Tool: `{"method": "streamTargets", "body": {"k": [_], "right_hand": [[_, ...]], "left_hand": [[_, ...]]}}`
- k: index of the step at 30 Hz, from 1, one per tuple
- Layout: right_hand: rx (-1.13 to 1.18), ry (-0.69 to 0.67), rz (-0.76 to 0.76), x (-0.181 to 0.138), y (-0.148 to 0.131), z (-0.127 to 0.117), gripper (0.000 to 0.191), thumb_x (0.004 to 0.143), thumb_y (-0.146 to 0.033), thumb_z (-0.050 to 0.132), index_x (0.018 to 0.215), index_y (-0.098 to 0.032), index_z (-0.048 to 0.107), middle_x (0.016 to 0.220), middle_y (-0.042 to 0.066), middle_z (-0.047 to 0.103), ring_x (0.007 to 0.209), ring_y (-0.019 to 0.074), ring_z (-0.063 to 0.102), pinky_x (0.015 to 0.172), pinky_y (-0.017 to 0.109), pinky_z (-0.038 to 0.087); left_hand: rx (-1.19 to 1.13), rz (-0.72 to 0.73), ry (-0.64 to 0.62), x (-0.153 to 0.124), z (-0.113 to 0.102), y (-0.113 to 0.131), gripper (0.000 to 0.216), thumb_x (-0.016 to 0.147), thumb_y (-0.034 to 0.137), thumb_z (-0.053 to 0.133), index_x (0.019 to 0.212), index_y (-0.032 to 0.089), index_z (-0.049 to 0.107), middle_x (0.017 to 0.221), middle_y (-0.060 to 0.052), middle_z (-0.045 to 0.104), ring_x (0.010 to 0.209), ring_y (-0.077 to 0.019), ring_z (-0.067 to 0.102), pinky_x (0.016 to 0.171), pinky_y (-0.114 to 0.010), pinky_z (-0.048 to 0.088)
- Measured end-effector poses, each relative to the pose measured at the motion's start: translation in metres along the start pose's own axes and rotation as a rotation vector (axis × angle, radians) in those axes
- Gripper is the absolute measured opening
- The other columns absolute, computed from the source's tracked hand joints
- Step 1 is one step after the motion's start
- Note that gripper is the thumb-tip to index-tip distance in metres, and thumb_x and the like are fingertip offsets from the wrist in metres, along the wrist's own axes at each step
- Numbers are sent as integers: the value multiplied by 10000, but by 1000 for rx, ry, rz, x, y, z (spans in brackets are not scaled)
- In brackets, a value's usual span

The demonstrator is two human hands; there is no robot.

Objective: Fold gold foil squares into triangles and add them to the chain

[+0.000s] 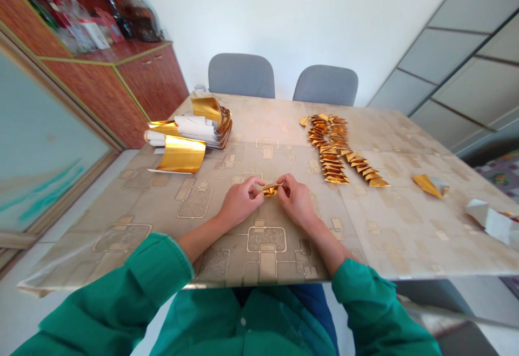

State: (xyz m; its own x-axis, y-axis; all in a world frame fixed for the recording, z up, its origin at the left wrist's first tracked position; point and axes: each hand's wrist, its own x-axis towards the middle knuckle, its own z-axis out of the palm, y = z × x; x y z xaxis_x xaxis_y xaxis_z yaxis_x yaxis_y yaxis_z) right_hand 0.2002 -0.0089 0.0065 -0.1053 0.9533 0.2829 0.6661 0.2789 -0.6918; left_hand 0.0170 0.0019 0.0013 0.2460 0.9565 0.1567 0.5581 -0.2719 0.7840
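Observation:
Between my two hands, over the middle of the table, is a small folded piece of gold foil paper (270,190). My left hand (243,200) pinches its left end between thumb and fingers. At the other end, my right hand (295,196) grips it the same way, its fingertips partly hiding the paper. To the left lies a pile of gold foil sheets (184,154) with white backs, some curling. On the right, folded gold paper pieces (330,145) sit nested in rows, with two rows reaching toward me.
A patterned cloth (267,239) covers the table. Farther right lie a loose gold piece (428,185) and white-and-gold paper (492,221). Two grey chairs (241,74) stand behind the table's far edge. A wooden cabinet (141,77) with bottles and bags is at the back left.

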Motion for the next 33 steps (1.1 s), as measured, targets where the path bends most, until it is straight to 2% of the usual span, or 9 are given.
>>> {"method": "streamTargets", "body": {"k": [5, 9, 14, 17, 20, 21, 25, 29, 33], "right_hand": [[-237, -50, -4, -3, -12, 6, 146, 890, -208, 463, 981, -204, 577, 755, 15, 680, 633, 160, 592, 579, 245, 311], [-357, -62, 20, -4, -18, 8, 166, 903, -204, 463, 1022, -201, 578, 768, 27, 696, 649, 172, 611, 567, 254, 280], [-325, -60, 69, -3, -13, 6, 142, 909, -201, 461, 970, -212, 588, 737, 8, 669, 615, 152, 579, 562, 247, 283], [-189, -11, 12, 1, -5, 0, 137, 902, -187, 466, 914, -209, 601, 747, 5, 650, 662, 149, 575, 611, 241, 348], [-121, 163, -129, 5, 10, -16, 135, 873, -198, 504, 836, -197, 633, 827, 41, 631, 839, 174, 583, 754, 264, 413], [-120, 207, -141, 5, 17, -23, 138, 871, -218, 517, 848, -194, 651, 823, 42, 616, 832, 175, 574, 759, 270, 419], [-113, 283, -34, -6, 56, -63, 160, 862, -285, 528, 846, -192, 658, 672, -10, 562, 621, 140, 509, 634, 263, 409], [-177, 341, 90, -30, 97, -104, 205, 848, -363, 544, 837, -188, 650, 700, 12, 615, 607, 143, 525, 613, 274, 423], [-273, 350, 110, -46, 121, -125, 201, 842, -359, 545, 835, -191, 654, 701, 21, 630, 610, 150, 538, 621, 282, 429]], "left_hand": [[105, -55, 60, 2, 6, -2, 151, 767, 163, 546, 862, 191, 660, 554, 56, 577, 504, -119, 503, 537, -225, 315], [147, -78, 65, 1, 7, -1, 127, 768, 165, 559, 844, 196, 655, 555, 56, 569, 508, -122, 504, 536, -232, 299], [125, -58, 48, -1, 4, 4, 176, 818, 251, 556, 955, 204, 656, 554, 57, 579, 503, -127, 522, 537, -231, 324], [4, -42, 13, -3, 1, 4, 285, 886, 370, 499, 1071, 201, 633, 567, 49, 600, 492, -134, 549, 528, -230, 371], [-96, -36, -16, -4, -1, 1, 342, 906, 406, 462, 1136, 196, 603, 602, 45, 623, 463, -129, 561, 522, -233, 411], [-117, -39, -21, -4, -1, -1, 339, 900, 396, 469, 1140, 195, 599, 611, 46, 625, 455, -126, 563, 522, -232, 421], [-164, -47, -30, -4, 0, -5, 310, 872, 338, 491, 1127, 197, 595, 619, 53, 622, 451, -118, 568, 523, -225, 442], [-163, -51, -37, -4, 0, -6, 302, 867, 316, 483, 1114, 192, 603, 615, 52, 625, 451, -112, 568, 518, -215, 439], [-161, -59, -38, -4, 0, -5, 308, 865, 325, 488, 1112, 187, 610, 622, 49, 633, 448, -107, 564, 508, -211, 438]]}}
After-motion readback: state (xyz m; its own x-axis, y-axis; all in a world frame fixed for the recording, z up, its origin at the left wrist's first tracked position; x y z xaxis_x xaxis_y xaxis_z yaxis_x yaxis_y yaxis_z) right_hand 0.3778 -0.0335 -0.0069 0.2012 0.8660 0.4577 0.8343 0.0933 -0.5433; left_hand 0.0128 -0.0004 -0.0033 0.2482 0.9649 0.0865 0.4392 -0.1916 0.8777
